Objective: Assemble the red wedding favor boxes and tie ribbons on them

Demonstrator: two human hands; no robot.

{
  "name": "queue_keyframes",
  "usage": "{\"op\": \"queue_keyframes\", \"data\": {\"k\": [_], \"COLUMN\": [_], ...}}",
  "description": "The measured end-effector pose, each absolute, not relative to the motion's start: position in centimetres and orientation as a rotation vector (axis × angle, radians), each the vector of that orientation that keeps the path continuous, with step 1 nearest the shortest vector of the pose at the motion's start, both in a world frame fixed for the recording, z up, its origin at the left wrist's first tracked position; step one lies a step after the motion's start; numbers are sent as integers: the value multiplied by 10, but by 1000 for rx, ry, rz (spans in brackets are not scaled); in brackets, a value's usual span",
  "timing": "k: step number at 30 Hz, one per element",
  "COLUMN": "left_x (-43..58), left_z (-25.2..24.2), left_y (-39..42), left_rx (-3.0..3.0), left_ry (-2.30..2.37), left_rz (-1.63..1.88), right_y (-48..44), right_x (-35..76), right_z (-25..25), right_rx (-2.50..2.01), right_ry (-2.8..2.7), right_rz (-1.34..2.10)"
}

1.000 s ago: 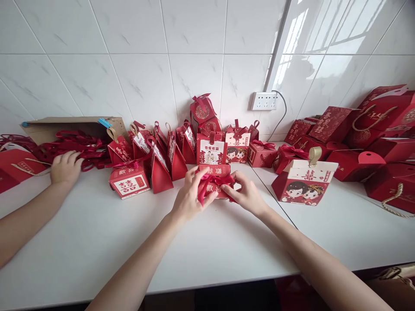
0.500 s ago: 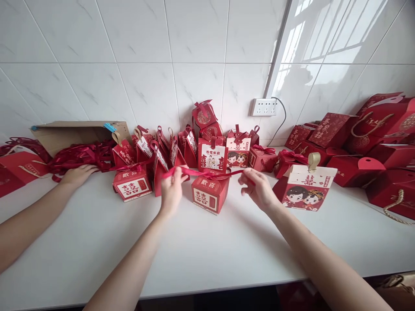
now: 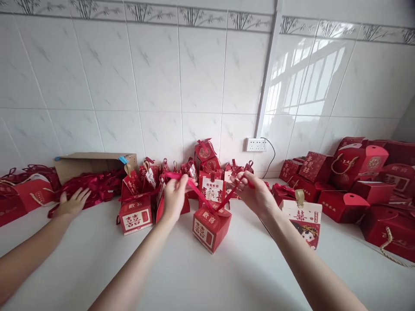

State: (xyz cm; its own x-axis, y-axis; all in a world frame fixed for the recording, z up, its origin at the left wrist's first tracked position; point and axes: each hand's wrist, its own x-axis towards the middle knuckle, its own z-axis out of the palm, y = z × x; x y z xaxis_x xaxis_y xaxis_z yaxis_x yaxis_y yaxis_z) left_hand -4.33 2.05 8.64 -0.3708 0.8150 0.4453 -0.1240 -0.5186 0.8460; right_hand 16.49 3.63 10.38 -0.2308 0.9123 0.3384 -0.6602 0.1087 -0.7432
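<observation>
A small red gift box with gold and white characters is in front of me, slightly tilted; I cannot tell whether its base touches the table. A red ribbon rises from its top in a V. My left hand pinches one side of the ribbon, with a loose end lying over the fingers. The other side runs up to my right hand, whose fingers are closed on it. Left of the box stands a similar red box, close to my left forearm.
Another person's hand rests at a heap of red ribbons by an open cardboard box. Several red gift boxes line the wall behind. More boxes are piled at right, near a cream-topped box. A power strip is on the wall.
The ribbon went from nearly level to a V as my hands rose above the box. The box has turned slightly. The other person's fingers have spread. My view has tilted up.
</observation>
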Motion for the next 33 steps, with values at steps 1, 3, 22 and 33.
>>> {"op": "queue_keyframes", "data": {"k": [1,3,22,33], "left_x": [-36,-24,-70,-77], "left_z": [95,107,97,66], "left_y": [20,17,-49,-95], "left_rx": [1285,1395,1375,1299], "left_ry": [971,937,1048,1189], "left_rz": [1864,1723,1474,1180], "right_y": [32,25,-47,-79], "right_x": [157,143,223,235], "right_z": [113,127,107,74], "right_rx": [-322,-318,-686,-1242], "right_ry": [-1054,-1107,-1384,-1991], "right_rz": [1534,1585,1540,1173]}}
